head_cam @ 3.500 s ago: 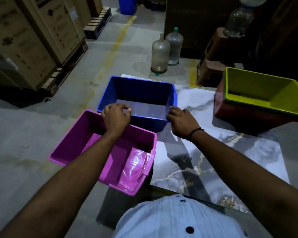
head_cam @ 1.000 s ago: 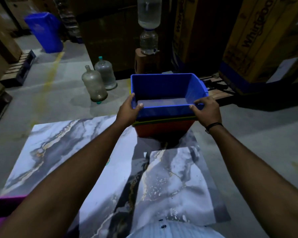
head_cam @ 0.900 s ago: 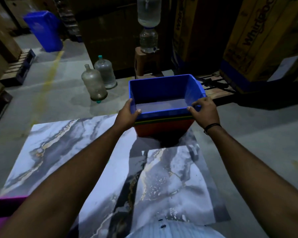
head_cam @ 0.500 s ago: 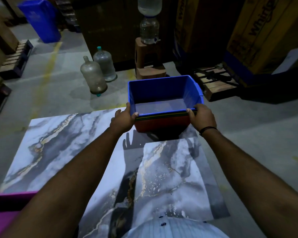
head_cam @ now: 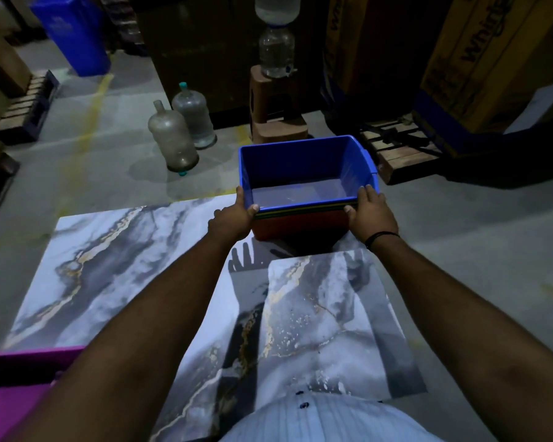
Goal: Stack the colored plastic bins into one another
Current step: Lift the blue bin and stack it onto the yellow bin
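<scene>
A blue bin (head_cam: 300, 164) sits nested inside a yellow-green bin (head_cam: 304, 210), of which only the thin rim shows, and both rest in a red bin (head_cam: 300, 225) at the far edge of the marble sheet. My left hand (head_cam: 233, 215) grips the blue bin's near-left corner, thumb over the rim. My right hand (head_cam: 369, 212) holds the near-right corner the same way. A magenta bin (head_cam: 23, 374) lies at the lower left, partly hidden behind my left forearm and cut off by the frame.
A marble-patterned sheet (head_cam: 134, 269) covers the concrete floor in front of me. Two large water bottles (head_cam: 182, 135) stand beyond it to the left. A brown stool with a dispenser (head_cam: 273, 103), wooden pallets (head_cam: 399, 151), tall cardboard boxes (head_cam: 479, 59) and a blue trash can (head_cam: 74, 33) ring the area.
I carried the blue bin from beside the magenta bin over to the red and yellow-green pair. In the last second it sank lower into them until its rim rests close on theirs.
</scene>
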`<state>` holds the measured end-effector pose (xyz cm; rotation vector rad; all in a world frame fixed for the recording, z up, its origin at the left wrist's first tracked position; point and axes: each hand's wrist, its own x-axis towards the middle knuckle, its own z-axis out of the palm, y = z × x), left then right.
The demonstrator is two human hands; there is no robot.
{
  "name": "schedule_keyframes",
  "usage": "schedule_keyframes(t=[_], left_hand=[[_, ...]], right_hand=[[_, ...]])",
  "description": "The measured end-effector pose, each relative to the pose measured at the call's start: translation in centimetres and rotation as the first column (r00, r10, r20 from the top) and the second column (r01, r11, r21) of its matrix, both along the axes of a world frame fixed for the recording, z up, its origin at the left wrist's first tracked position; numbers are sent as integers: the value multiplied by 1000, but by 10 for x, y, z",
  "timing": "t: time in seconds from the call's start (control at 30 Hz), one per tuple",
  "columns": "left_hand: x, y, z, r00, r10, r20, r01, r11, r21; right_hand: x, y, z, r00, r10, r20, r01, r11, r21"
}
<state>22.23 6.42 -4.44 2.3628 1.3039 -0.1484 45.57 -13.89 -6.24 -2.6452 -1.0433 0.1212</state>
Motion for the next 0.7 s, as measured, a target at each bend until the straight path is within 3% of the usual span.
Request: schedule_keyframes(t=[0.1,0.3,0.5,0.7], left_hand=[[-5,-4,2,1000,0,-4,0,1000,-13],[-48,-31,12,999,28,35,-33,989,147],[-106,-54,29,982,52,180,-92,972,218],[-173,-59,46,975,153,163,-192,945,265]], right_hand=[[-21,-9,-5,1000,-4,-24,1,994,-111],[-62,-14,-13,981,69,179,-60,996,-59],[-126,21,-9,916,312,253,-321,947,-4],[-209,76,11,802,543,250,-565,825,17]])
